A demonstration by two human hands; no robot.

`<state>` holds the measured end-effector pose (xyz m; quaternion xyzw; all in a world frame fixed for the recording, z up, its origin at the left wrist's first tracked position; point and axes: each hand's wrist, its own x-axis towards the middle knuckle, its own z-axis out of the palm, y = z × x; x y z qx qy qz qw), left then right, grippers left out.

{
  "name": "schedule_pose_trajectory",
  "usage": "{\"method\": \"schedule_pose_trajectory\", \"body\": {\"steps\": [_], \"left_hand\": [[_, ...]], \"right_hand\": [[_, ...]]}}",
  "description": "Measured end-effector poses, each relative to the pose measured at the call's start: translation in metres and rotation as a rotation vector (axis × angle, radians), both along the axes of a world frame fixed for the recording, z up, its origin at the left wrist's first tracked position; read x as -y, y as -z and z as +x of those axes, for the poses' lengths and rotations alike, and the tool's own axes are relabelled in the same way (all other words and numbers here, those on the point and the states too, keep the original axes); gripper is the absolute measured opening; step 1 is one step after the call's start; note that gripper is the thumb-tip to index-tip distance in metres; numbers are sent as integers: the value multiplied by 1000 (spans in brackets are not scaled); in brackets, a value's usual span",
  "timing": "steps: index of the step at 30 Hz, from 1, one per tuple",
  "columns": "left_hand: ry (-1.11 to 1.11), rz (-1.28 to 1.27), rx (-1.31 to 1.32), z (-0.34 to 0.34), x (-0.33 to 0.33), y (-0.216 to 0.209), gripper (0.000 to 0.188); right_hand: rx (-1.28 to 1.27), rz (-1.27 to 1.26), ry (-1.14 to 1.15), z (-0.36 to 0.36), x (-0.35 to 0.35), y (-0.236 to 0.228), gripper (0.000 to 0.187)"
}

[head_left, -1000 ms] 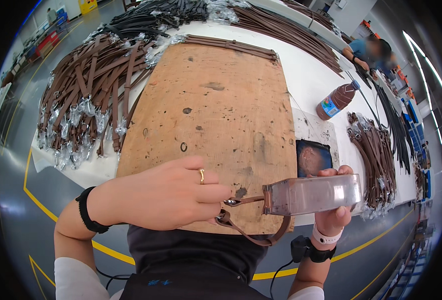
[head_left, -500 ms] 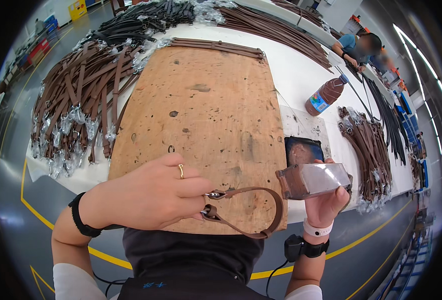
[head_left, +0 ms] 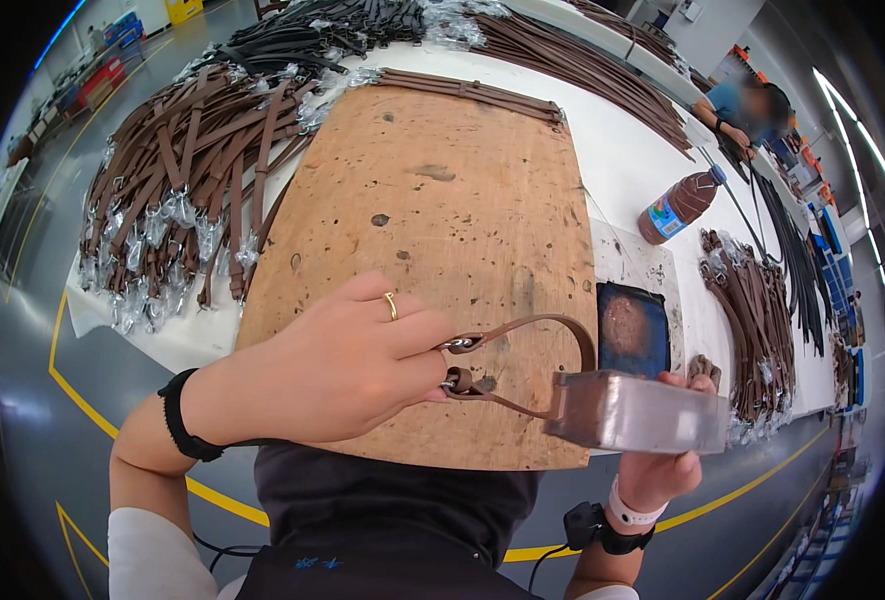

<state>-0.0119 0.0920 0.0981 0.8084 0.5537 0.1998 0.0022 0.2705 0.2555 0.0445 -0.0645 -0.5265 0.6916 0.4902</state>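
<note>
Over the near part of a stained wooden board, my left hand pinches the metal-fitted ends of a brown leather strap, which bows out to the right in a loop. My right hand grips a clear rectangular block with a brown-stained left end. That end meets the lower right of the loop, hiding a piece of the strap. Just beyond the block lies a dark square pad smeared with brown.
Brown straps with plastic-wrapped fittings are heaped at left, and another bundle lies at right. A bottle of brown liquid stands past the pad. Several flat straps cross the board's far edge. Another person sits far right.
The block in my right hand has come down and slightly left against the strap loop, uncovering the dark pad. My left hand keeps its hold on the strap. The whole view has shifted a little.
</note>
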Motion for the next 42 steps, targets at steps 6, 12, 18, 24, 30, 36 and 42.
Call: {"method": "schedule_pose_trajectory", "body": {"steps": [6, 12, 18, 24, 30, 36, 42], "left_hand": [[-14, 30, -3, 2, 1, 0, 18], [-23, 30, -28, 3, 2, 1, 19], [-22, 23, -25, 3, 1, 2, 19], [-32, 34, 16, 4, 1, 2, 18], [-26, 87, 18, 3, -1, 6, 19], [-8, 74, -32, 2, 0, 5, 18], [29, 46, -36, 3, 0, 6, 17]], "right_hand": [[124, 134, 130, -16, 25, -5, 77], [178, 147, 122, -24, 33, -6, 79], [177, 163, 138, -27, 35, -3, 80], [162, 203, 126, -24, 34, -1, 80], [207, 259, 155, -14, 29, 0, 81], [233, 162, 159, -11, 27, -9, 82], [213, 136, 81, -21, 24, -11, 78]]}}
